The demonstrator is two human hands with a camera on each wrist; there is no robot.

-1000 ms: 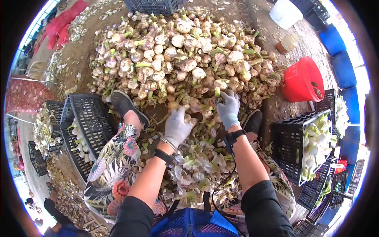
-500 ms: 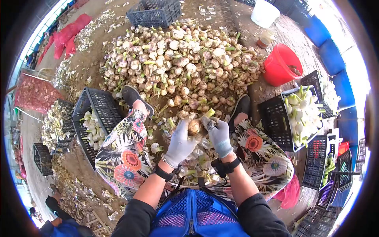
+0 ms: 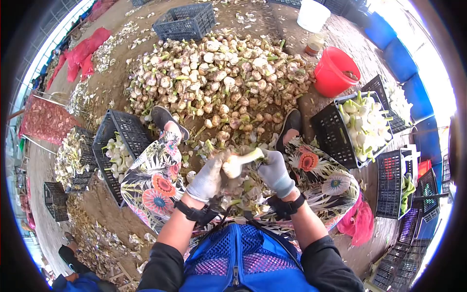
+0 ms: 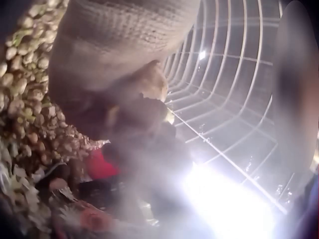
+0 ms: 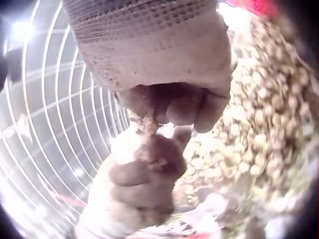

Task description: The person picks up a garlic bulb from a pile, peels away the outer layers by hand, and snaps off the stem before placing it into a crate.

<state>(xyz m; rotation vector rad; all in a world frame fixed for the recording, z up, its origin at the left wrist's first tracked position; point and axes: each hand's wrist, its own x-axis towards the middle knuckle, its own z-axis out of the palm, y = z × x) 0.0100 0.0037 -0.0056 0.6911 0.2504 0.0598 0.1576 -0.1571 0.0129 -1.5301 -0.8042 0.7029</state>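
A garlic bulb (image 3: 233, 168) with a thick pale-green stem is held over the lap in the head view. The gloved left hand (image 3: 206, 180) grips the bulb from its left side. At the stem end, the gloved right hand (image 3: 276, 171) curls its fingers around the tip. Seen from the right wrist, the right hand (image 5: 159, 64) is above the left hand (image 5: 139, 184), with a brownish scrap of garlic skin (image 5: 147, 122) between them. In the left wrist view, glare and blur hide most of what the left hand (image 4: 119, 50) grips. Loose peelings (image 3: 243, 192) lie below.
A heap of unpeeled garlic (image 3: 214, 73) spreads beyond the feet. Black crates of whitish garlic stand at the left (image 3: 121, 136) and right (image 3: 335, 129). A red bucket (image 3: 333, 73), a white bucket (image 3: 313, 15) and another crate (image 3: 185, 22) are farther back.
Both hands came back from the heap toward the lap with a garlic bulb. Its brown outside now looks white, and the right hand has moved slightly away from the left. The head view has shifted.
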